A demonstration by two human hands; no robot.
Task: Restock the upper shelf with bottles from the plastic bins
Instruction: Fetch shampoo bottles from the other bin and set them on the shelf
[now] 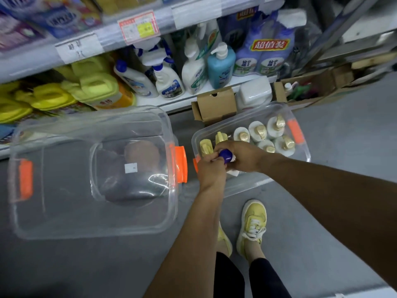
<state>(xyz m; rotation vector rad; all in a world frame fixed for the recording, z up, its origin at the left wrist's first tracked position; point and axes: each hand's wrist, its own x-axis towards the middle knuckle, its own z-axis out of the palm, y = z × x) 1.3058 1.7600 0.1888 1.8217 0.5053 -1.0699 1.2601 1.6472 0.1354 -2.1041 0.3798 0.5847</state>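
Both my hands meet over the near-left corner of the clear plastic bin with orange latches (300, 145). My left hand (209, 172) and right hand (243, 157) both grip a white bottle with a rounded blue cap (226, 156). Just beyond my grip, white gold-capped bottles (271, 134) stand in the same bin. Left of my grip, an empty clear plastic bin (92, 224) sits on the grey floor (335, 203)

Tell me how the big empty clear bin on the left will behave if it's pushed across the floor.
The clear bin looks empty, so it is probably light and should slide easily on the smooth grey floor. Its thin transparent walls may flex if pushed high up. Broad and low, it seems unlikely to tip.
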